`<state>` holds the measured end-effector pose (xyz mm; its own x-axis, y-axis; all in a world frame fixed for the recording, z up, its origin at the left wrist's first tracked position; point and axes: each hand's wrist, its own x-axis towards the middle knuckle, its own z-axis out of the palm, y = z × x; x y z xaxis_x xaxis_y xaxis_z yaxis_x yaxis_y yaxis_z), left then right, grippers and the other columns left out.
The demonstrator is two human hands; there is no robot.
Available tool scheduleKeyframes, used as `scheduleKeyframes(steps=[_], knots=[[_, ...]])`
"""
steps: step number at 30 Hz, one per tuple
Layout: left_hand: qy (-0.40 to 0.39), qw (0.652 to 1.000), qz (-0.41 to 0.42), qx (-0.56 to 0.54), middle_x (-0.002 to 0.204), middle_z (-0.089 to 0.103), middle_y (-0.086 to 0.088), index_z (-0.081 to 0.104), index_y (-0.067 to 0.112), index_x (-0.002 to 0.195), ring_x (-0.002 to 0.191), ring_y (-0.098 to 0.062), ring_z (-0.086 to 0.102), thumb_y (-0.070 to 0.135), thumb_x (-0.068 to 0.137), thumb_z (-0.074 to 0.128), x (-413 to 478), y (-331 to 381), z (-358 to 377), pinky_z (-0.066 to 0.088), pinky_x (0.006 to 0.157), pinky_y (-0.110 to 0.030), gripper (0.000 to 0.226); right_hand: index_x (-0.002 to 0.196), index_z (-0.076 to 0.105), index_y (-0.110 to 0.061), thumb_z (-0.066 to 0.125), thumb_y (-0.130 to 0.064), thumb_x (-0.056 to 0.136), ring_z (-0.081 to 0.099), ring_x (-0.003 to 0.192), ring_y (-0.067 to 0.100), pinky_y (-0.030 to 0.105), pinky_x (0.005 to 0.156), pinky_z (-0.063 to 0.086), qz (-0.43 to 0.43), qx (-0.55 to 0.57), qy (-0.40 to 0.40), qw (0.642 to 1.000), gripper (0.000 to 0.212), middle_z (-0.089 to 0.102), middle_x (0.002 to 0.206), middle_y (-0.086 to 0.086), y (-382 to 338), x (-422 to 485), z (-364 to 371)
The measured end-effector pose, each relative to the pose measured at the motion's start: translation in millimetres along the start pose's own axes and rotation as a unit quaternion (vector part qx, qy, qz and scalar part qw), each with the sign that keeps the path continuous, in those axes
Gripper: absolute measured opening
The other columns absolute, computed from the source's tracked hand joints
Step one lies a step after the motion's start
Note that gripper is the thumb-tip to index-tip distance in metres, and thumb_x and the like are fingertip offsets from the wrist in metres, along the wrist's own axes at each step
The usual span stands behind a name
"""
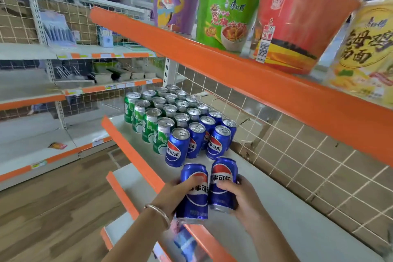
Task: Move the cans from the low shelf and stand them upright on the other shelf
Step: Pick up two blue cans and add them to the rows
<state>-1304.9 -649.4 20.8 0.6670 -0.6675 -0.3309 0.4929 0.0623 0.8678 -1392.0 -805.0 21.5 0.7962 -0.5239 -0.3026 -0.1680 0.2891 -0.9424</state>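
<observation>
Landmark: the white middle shelf with the orange front lip.

Hands: the left hand is wrapped around a blue Pepsi can, fingers curled over its label. The right hand grips a second blue Pepsi can from the side and below. Both cans are held just above the front of the middle shelf, tilted, tops pointing away from the person, side by side and nearly touching. A metal bangle sits on the left wrist.

Labels: each held can carries the red, white and blue Pepsi globe with white Chinese characters across it; "事可乐" is legible.

On the middle shelf, behind the held cans: a block of standing blue Pepsi cans, upright, same logo and script. Farther back on the same shelf stand rows of green cans, upright, with white characters too small to read.

Above the middle shelf: an orange-edged upper shelf bearing instant noodle cups: purple, green with red Chinese script, red with a barcode panel, and yellow with large black characters.

Below the middle shelf: a lower shelf whose contents are blurred; something blue shows there, unidentifiable.
</observation>
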Motion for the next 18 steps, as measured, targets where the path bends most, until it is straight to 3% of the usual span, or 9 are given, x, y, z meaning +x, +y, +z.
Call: scheduleKeyframes(steps=[3, 6, 8, 11, 13, 18], knots=[[-0.037, 0.999, 0.015, 0.022, 0.085, 0.073, -0.013, 0.07, 0.008, 0.091, 0.073, -0.023, 0.068, 0.021, 0.058, 0.085, 17.2, 8.3, -15.7, 0.058, 0.066, -0.031, 0.039, 0.119, 0.054, -0.013, 0.086, -0.006, 0.049, 0.068, 0.097, 0.037, 0.059, 0.081, 0.055, -0.053, -0.003, 0.091, 0.994, 0.077, 0.068, 0.109, 0.016, 5.7, 25.6, 15.1], [-0.101, 0.994, 0.025, 0.04, 0.095, 0.073, -0.017, 0.073, 0.009, 0.09, 0.081, -0.027, 0.069, 0.024, 0.061, 0.085, 27.3, 14.7, -30.9, 0.057, 0.077, -0.037, 0.035, 0.123, 0.052, -0.017, 0.089, -0.011, 0.037, 0.066, 0.105, 0.035, 0.058, 0.09, 0.051, -0.119, -0.019, 0.117, 0.986, 0.094, 0.067, 0.115, 0.012, 18.3, 53.2, 23.1], [-0.154, 0.986, 0.044, 0.054, 0.104, 0.071, -0.018, 0.07, 0.008, 0.102, 0.093, -0.028, 0.068, 0.027, 0.066, 0.079, 37.1, 21.4, -42.8, 0.056, 0.084, -0.038, 0.042, 0.123, 0.052, -0.019, 0.09, -0.011, 0.039, 0.066, 0.106, 0.026, 0.051, 0.09, 0.053, -0.156, -0.033, 0.125, 0.979, 0.093, 0.067, 0.118, 0.007, 18.5, 60.5, 33.1], [-0.23, 0.965, 0.086, 0.089, 0.121, 0.062, -0.023, 0.058, 0.002, 0.121, 0.115, -0.038, 0.058, 0.015, 0.081, 0.07, 56.0, 25.9, -57.0, 0.046, 0.101, -0.048, 0.044, 0.118, 0.054, -0.02, 0.084, 0.008, 0.056, 0.067, 0.104, 0.015, 0.029, 0.08, 0.056, -0.213, -0.063, 0.113, 0.969, 0.075, 0.07, 0.114, -0.001, 17.9, 68.0, 43.3], [-0.245, 0.96, 0.095, 0.093, 0.123, 0.06, -0.024, 0.056, 0.002, 0.123, 0.117, -0.038, 0.056, 0.012, 0.077, 0.074, 66.3, 28.4, -64.5, 0.046, 0.1, -0.045, 0.051, 0.125, 0.052, -0.019, 0.08, 0.004, 0.061, 0.066, 0.109, 0.016, 0.026, 0.08, 0.056, -0.228, -0.076, 0.098, 0.966, 0.073, 0.069, 0.118, -0.003, 15.8, 69.4, 49.0], [-0.292, 0.941, 0.122, 0.116, 0.124, 0.058, -0.026, 0.049, -0.003, 0.127, 0.112, -0.03, 0.057, 0.0, 0.068, 0.075, 83.5, 28.4, -74.2, 0.047, 0.098, -0.039, 0.065, 0.13, 0.051, -0.015, 0.068, -0.007, 0.066, 0.066, 0.105, 0.009, 0.012, 0.071, 0.052, -0.235, -0.086, 0.148, 0.957, 0.067, 0.067, 0.118, -0.001, 13.2, 74.6, 58.7]])
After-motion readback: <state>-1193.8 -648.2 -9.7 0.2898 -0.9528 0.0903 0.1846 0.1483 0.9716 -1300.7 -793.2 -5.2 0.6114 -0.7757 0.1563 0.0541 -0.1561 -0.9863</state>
